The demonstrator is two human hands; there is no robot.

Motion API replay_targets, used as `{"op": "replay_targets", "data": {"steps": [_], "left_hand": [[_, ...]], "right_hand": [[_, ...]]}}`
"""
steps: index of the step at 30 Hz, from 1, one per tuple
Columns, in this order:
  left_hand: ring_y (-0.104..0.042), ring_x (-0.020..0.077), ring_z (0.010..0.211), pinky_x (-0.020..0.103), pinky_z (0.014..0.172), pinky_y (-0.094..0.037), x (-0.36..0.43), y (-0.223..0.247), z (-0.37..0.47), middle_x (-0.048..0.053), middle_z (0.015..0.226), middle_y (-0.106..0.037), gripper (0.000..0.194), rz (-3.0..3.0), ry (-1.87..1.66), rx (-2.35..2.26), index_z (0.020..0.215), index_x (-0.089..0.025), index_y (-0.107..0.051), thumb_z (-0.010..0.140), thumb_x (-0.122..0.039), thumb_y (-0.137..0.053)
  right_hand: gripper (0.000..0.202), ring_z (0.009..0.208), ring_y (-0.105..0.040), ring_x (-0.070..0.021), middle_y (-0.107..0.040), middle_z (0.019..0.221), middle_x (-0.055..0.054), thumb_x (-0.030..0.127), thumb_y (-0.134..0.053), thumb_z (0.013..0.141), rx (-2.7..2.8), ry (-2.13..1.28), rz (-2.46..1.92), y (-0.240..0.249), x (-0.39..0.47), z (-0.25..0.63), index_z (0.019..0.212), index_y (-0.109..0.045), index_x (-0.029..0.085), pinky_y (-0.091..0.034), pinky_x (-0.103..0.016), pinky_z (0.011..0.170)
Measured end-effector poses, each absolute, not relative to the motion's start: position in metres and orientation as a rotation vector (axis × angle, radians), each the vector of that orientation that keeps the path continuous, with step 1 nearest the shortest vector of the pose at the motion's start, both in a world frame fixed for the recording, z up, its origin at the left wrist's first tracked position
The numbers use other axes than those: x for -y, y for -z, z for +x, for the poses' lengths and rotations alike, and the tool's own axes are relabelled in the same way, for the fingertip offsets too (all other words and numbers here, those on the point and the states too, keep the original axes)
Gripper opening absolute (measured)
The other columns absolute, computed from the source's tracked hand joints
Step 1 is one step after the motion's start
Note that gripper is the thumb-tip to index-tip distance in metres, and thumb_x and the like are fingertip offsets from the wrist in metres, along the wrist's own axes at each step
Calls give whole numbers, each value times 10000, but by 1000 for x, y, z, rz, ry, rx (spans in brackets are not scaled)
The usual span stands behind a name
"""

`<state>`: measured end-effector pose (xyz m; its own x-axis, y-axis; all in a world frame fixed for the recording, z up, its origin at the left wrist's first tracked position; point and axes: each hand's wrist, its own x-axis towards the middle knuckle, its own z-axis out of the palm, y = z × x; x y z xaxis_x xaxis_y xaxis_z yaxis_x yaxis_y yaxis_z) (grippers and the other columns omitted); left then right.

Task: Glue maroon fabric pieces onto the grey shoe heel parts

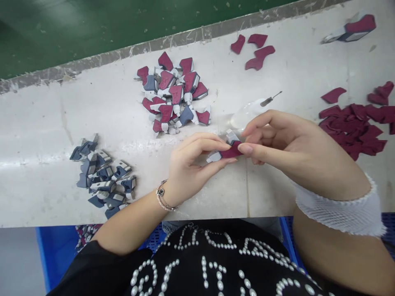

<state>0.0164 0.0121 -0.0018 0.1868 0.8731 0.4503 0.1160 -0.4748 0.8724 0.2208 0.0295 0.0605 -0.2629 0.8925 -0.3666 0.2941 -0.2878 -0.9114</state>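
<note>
Between my two hands, above the near half of the bench, is a small plastic part [230, 151] with a dark red panel and light grey ends. My left hand [197, 160] pinches it from the left with thumb and fingers. On its right end, the thumb and fingers of my right hand [274, 142] press the red panel. Just beyond my right hand lies a thin pointed tool [271, 98] with a dark tip section and a whitish handle, partly hidden. Loose dark red panels [354, 127] are heaped to the right of that hand.
A pile of red-panelled parts [175, 94] lies beyond my left hand. Blue-grey parts without red panels [106, 176] lie at the left. Several red panels [261, 55] and one larger assembled piece [354, 28] are farther back. Blue crates [55, 255] stand below the bench edge.
</note>
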Motion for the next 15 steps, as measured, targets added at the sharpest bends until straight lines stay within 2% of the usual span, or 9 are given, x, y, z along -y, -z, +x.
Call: {"op": "replay_targets", "data": {"steps": [4,8,11,15], "left_hand": [[-750,156,928,302,831,-656,-11,2,16,35,1004,-767,321,1749,-1330,-867,1058,-227,-721,778,-195,-875],[-754,165,948,317,855,-663,-10,2,16,40,1017,-768,322,1714,-1318,-819,1066,-229,-722,782,-198,-872],[-754,164,945,320,860,-662,-9,1,16,46,1017,-768,319,1692,-1304,-818,1064,-215,-727,782,-185,-872],[-756,165,953,320,865,-664,-8,1,16,47,1024,-768,331,1678,-1297,-811,1067,-217,-728,776,-151,-871]], "right_hand": [[272,669,-573,-113,-658,777,3,499,-692,957,1597,-1632,-1351,-57,-30,225,1003,-759,239,-478,-240,604],[258,686,-567,-120,-669,785,9,478,-639,1002,1708,-1616,-1327,-57,-30,226,976,-778,262,-465,-260,648],[289,662,-568,-133,-646,728,6,468,-620,1012,1781,-1518,-1346,-58,-28,223,882,-738,237,-447,-281,642],[350,641,-553,-148,-624,723,-11,441,-506,1055,1914,-1346,-1429,-61,-23,218,836,-658,214,-389,-306,589]]}}
